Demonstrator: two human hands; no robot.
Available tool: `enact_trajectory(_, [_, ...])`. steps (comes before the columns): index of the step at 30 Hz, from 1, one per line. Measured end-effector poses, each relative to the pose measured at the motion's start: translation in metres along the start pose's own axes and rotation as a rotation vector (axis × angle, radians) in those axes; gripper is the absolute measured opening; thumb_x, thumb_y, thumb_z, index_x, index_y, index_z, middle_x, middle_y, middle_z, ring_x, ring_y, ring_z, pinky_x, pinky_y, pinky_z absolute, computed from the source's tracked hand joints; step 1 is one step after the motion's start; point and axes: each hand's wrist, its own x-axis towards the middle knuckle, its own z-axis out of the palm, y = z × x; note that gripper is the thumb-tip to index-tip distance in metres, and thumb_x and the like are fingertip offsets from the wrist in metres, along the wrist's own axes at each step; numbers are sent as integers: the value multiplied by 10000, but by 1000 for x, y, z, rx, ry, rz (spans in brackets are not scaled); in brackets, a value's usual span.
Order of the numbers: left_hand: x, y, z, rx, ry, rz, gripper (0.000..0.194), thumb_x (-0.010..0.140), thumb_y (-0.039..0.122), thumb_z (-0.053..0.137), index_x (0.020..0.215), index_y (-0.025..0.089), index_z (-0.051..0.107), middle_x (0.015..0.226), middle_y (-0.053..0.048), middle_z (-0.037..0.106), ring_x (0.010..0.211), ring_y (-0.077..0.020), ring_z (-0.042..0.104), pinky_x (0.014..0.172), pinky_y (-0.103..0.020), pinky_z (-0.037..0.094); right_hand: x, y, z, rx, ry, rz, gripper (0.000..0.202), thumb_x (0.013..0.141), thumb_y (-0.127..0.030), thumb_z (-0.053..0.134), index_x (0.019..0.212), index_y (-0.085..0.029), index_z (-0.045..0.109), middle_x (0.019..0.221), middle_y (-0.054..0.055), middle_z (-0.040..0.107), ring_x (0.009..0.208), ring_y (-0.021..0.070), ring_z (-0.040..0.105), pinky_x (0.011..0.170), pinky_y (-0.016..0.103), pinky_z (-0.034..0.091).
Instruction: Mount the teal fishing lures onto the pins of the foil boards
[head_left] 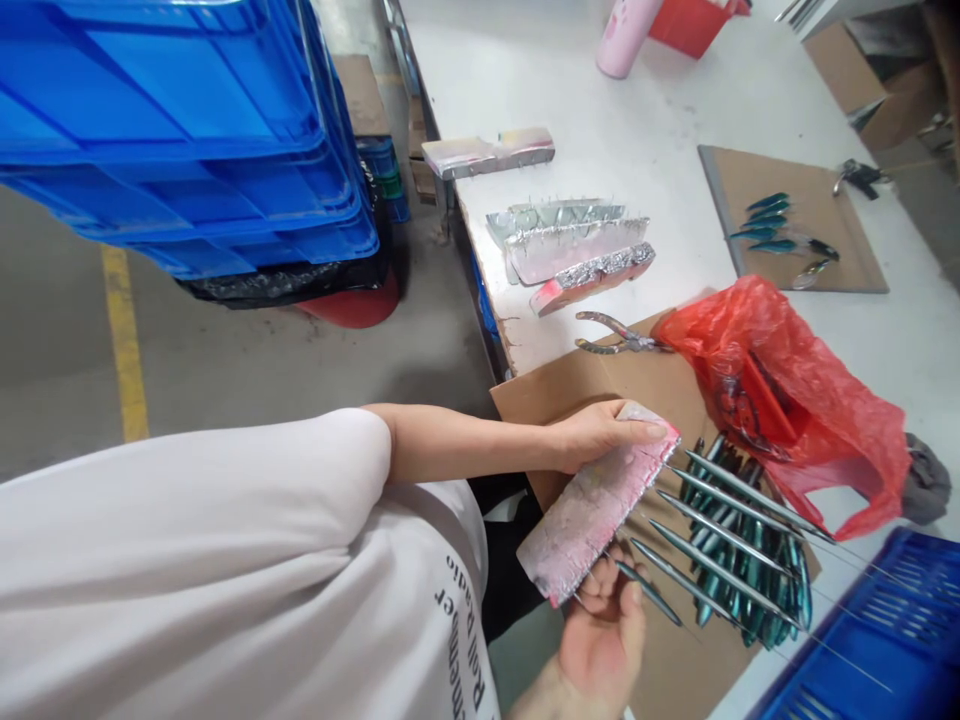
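Observation:
My left hand (611,435) is closed on the upper end of a pinkish block (592,510), thumb on top. Several slim metallic spindle-shaped pieces (724,535) stick out in a row from the block's wire-studded edge, thin wires trailing from their far ends. Palm up at the block's lower end, my right hand (604,625) has its fingers curled around the near end of a shorter teal spindle-shaped piece (651,592); the fingertips are partly hidden. Beneath the row, a pile of teal spindle-shaped pieces (776,590) lies on cardboard (577,385).
Pliers (615,335) lie beside a red plastic bag (795,390). More wire-studded blocks (581,245) rest along the table edge. A brown board (810,220) bears several teal pieces. Blue crates (187,150) are stacked at left; a blue basket (885,620) stands at lower right.

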Motion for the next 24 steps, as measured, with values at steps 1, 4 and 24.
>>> enact_trajectory(1, [0, 0, 0, 0, -3, -3, 364, 651, 436, 686, 821, 122, 613, 663, -18, 585, 519, -88, 517, 496, -204, 419, 0, 0, 0, -9, 2, -12, 160, 786, -276, 520, 916, -222, 595, 909, -25, 663, 865, 71, 608, 728, 201, 507])
enact_trajectory(4, [0, -1, -1, -3, -20, 13, 351, 661, 430, 679, 821, 125, 610, 667, -17, 583, 523, -87, 514, 495, -203, 414, -1, -1, 2, 23, 39, -6, 111, 773, -256, 540, 858, -214, 598, 875, -23, 666, 833, 79, 619, 710, 210, 516])
enact_trajectory(24, [0, -1, 3, 31, 39, 14, 362, 646, 436, 684, 789, 114, 602, 666, -20, 576, 531, -79, 497, 524, -198, 408, -1, -5, 3, -104, 10, -138, 112, 738, -255, 599, 825, -187, 586, 699, -19, 670, 641, 122, 620, 579, 266, 519])
